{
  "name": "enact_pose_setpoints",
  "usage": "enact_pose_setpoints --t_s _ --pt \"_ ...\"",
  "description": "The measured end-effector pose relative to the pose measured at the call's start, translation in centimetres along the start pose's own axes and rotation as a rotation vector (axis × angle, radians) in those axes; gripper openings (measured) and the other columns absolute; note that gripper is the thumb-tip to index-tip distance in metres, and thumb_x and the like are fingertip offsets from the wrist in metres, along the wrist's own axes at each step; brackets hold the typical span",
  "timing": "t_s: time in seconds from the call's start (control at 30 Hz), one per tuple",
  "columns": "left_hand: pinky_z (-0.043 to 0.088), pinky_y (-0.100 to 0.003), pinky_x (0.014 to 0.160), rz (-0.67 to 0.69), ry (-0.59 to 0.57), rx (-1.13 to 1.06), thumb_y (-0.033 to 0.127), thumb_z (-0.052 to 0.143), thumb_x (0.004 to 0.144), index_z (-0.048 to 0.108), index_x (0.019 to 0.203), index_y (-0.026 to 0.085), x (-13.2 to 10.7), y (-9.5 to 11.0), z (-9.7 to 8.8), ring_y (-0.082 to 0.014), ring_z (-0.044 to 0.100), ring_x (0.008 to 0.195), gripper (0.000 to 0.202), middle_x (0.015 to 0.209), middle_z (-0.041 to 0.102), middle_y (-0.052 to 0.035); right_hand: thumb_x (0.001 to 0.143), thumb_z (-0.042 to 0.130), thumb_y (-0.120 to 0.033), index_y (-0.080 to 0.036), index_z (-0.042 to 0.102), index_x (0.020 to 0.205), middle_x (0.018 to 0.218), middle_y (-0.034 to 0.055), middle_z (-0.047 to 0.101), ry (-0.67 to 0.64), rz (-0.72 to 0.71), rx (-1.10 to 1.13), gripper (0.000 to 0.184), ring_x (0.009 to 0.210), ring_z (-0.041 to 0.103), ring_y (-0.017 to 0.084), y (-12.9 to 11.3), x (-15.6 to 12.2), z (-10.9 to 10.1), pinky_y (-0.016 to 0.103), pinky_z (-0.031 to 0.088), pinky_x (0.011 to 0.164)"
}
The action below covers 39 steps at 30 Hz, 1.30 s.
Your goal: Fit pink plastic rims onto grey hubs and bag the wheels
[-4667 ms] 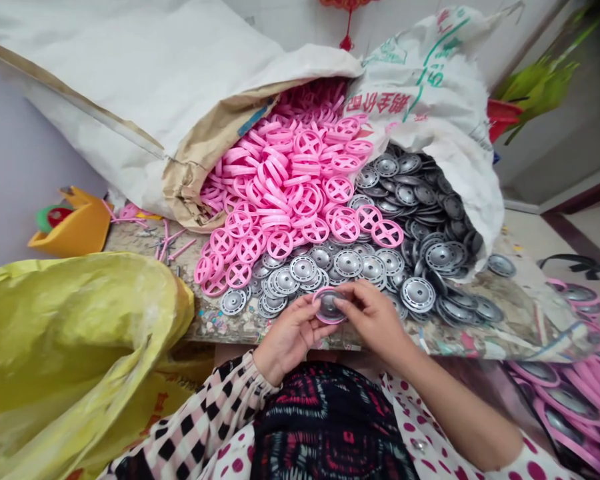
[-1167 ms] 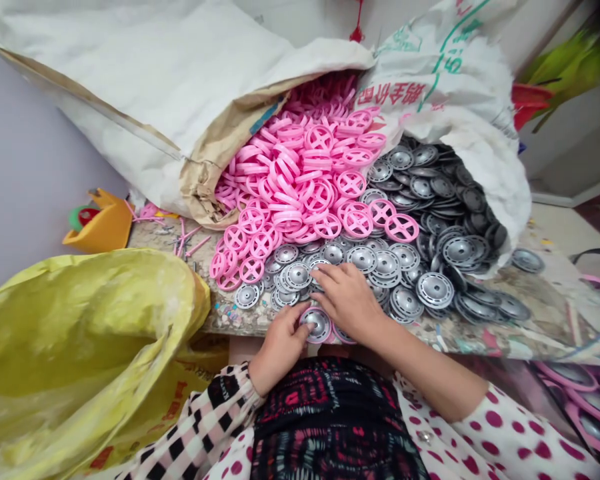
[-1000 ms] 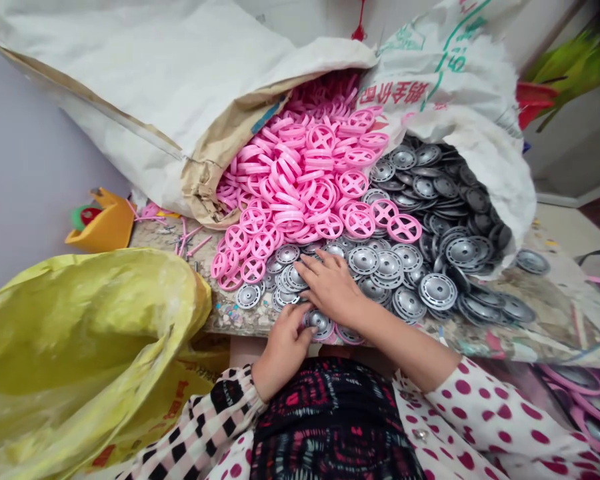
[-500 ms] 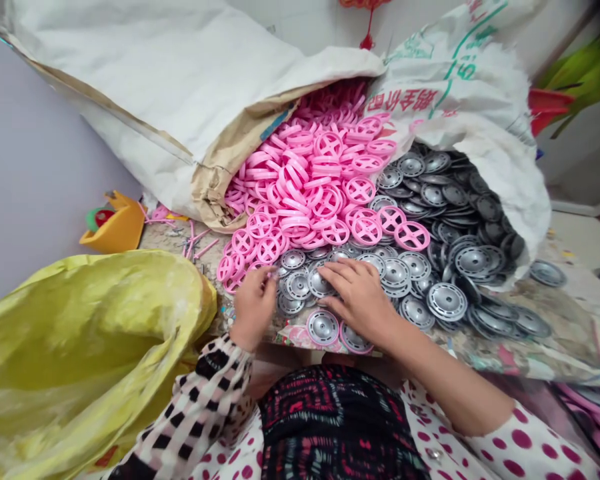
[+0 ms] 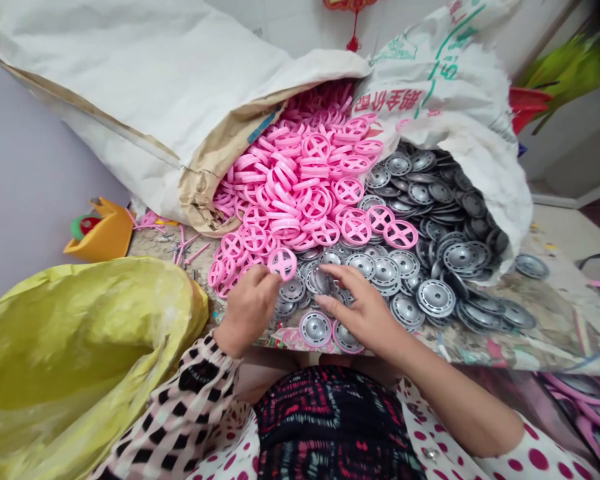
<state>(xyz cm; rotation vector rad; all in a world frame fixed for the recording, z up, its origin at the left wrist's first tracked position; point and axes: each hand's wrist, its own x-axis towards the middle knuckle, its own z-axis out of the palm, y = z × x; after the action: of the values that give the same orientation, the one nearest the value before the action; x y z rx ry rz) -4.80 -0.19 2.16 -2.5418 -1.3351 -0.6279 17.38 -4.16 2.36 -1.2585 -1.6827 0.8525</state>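
My left hand [image 5: 247,310] pinches a pink plastic spoked ring [image 5: 282,264] between fingers and thumb, just above the edge of a heap of loose pink rings [image 5: 300,180]. My right hand [image 5: 365,310] reaches over a spread of grey metal wheel discs [image 5: 435,257], its thumb and fingers gripping one tilted disc [image 5: 321,281]. Two more discs [image 5: 315,329] lie by the table's front edge, just below my hands.
A white woven sack [image 5: 155,113] and a printed sack [image 5: 445,73] spill the parts onto a stained worktop [image 5: 480,340]. A yellow sack [image 5: 65,353] bulges at my left. Pink-rimmed wheels [image 5: 590,413] sit low at the right; an orange piece [image 5: 105,233] stands behind.
My left hand has risen from the pile's edge with a pink ring in its fingers. My right hand has drawn back slightly and now lifts a metal disc.
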Motion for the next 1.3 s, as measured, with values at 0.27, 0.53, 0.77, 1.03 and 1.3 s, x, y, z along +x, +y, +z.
enact_pose_setpoints --t_s 0.27,0.53,0.77,1.03,1.3 --pt "0.051 -0.032 0.083 0.112 0.010 -0.521 0.016 0.054 0.089 0.064 0.098 0.020 -1.1 3.6 0.0 -0.0170 0.056 0.100 0.014 0.122 0.048 -0.0093 0.072 0.076 -0.035 -0.027 0.067 0.106 0.109 0.0026 0.064 -0.124 0.417 0.818 0.036 0.087 0.062 0.015 -1.4 0.2 -0.2 0.034 0.053 0.080" --pt "0.042 -0.042 0.101 -0.052 -0.083 -0.884 0.020 0.057 0.088 0.064 0.094 0.020 0.7 5.2 0.6 -0.0211 0.048 0.118 0.010 0.120 0.049 -0.0094 0.069 0.078 -0.032 -0.025 0.070 0.099 0.098 0.0013 0.065 -0.066 0.470 0.983 0.032 0.079 0.061 0.011 -1.6 -0.4 -1.8 0.023 0.053 0.066" --pt "0.047 -0.037 0.092 -0.350 -0.085 -1.319 0.026 0.078 0.069 0.052 0.081 0.018 0.4 7.2 -0.4 -0.0202 0.054 0.106 0.029 0.116 0.049 -0.0071 0.076 0.067 -0.045 -0.022 0.065 0.104 0.094 0.0050 0.067 -0.069 0.449 1.007 0.037 0.073 0.061 0.015 -1.1 -1.7 -2.0 0.027 0.052 0.061" --pt "0.050 -0.023 0.052 -0.982 -0.397 -1.756 0.028 0.077 0.067 0.051 0.106 0.016 0.5 8.0 0.2 -0.0109 0.058 0.056 0.048 0.076 0.062 0.0001 0.081 0.063 -0.045 -0.022 0.059 0.113 0.109 0.0087 0.065 0.111 0.210 0.304 0.040 0.094 0.062 0.023 -0.9 -3.0 -2.4 0.039 0.054 0.077" --pt "0.051 -0.023 0.057 -1.023 -0.579 -1.814 0.034 0.073 0.074 0.052 0.100 0.016 0.0 8.6 0.5 -0.0090 0.059 0.053 0.037 0.071 0.061 0.0009 0.089 0.049 -0.018 -0.017 0.043 0.138 0.129 0.0132 0.055 -0.195 -0.204 -0.610 0.049 0.114 0.049 0.028 -0.7 -5.6 -2.6 0.048 0.046 0.097"
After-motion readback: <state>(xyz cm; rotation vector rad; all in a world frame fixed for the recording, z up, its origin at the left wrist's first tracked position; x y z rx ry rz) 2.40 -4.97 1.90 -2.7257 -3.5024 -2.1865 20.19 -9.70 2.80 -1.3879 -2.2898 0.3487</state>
